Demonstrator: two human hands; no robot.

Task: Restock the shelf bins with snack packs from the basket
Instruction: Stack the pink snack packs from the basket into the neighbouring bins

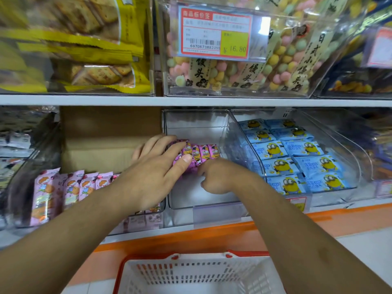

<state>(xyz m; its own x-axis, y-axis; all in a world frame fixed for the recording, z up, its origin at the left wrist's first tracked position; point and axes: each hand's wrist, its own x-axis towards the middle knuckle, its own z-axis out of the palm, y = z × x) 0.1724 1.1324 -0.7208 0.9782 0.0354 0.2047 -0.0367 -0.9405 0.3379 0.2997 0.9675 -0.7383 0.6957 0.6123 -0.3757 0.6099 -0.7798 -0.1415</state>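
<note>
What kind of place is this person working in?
Most likely a small shop's snack aisle. A printed price tag with a barcode hangs on a clear bin, the shelf bins hold wrapped snack packs, and a shopping basket sits below the hands.

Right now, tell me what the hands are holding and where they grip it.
Both hands grip a row of pink snack packs over the clear bin: left hand at its left end, right hand under its near edge.

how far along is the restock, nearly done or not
Late stage, it seems. Done: the basket shows no packs in its visible part. In hand: both hands, left hand and right hand, are setting a row of pink snack packs into the middle clear bin. Left: that bin remains mostly bare.
</note>
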